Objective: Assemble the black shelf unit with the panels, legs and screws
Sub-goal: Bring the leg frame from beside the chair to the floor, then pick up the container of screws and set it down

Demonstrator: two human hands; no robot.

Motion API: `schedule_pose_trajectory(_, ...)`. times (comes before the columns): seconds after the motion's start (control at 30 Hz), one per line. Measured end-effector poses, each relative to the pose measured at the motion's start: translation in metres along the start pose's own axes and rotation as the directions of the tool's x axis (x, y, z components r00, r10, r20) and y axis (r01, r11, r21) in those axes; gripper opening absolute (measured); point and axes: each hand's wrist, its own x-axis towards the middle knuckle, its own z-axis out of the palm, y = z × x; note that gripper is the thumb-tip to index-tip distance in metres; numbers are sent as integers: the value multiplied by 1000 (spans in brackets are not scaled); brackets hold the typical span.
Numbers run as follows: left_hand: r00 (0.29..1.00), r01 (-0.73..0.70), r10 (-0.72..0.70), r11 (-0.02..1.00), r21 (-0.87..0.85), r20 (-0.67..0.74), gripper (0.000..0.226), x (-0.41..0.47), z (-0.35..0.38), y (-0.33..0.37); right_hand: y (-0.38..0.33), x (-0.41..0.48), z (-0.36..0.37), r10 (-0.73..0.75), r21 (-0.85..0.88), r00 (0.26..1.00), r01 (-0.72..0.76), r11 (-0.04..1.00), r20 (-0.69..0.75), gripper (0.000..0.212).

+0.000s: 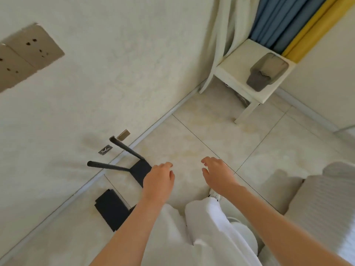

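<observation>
Pale tiled floor (211, 135) is meeting a cream wall | black panel (139, 170) with two legs (107, 166) is lying far left, seemingly tipped over | second panel (111, 208) is lying nearer | left hand (158, 181) and right hand (217, 173) are hovering, fingers loosely apart, holding nothing

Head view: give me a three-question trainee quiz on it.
1. True or false: the left hand holds a leg.
2. How many legs stick out of the panel by that hand? A one, B two, C four.
3. Fill in: the grey bin sits on the white ____.
Key: 1 false; 2 B; 3 stool.
</observation>
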Motion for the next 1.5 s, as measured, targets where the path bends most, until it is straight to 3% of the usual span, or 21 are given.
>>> schedule_pose_trajectory(0.2, 983, -185, 184, 982, 48, 21, 34, 37, 9, 107, 88, -16, -58, 128, 111, 984, -114, 987, -125, 33)
schedule_pose_trajectory(0.6, 959, -279, 276, 960, 36, 61, 33, 111, 46, 321, 253, -2, -182, 276, 190, 925, -231, 954, -262, 34)
schedule_pose_trajectory(0.93, 969, -244, 247, 966, -81, 20, 30, 206, 42, 421, 330, 63, -271, 287, 193, 897, -233, 953, -337, 34)
schedule_pose_trajectory(1.1, 987, -158, 162, 974, -165, 8, 27, 276, 36, 456, 355, 125, -323, 269, 174, 897, -220, 960, -350, 34)
schedule_pose_trajectory(1.5, 996, -87, 88, 990, -114, 6, 28, 437, 10, 525, 400, 285, -439, 201, 121, 939, -173, 977, -281, 32)
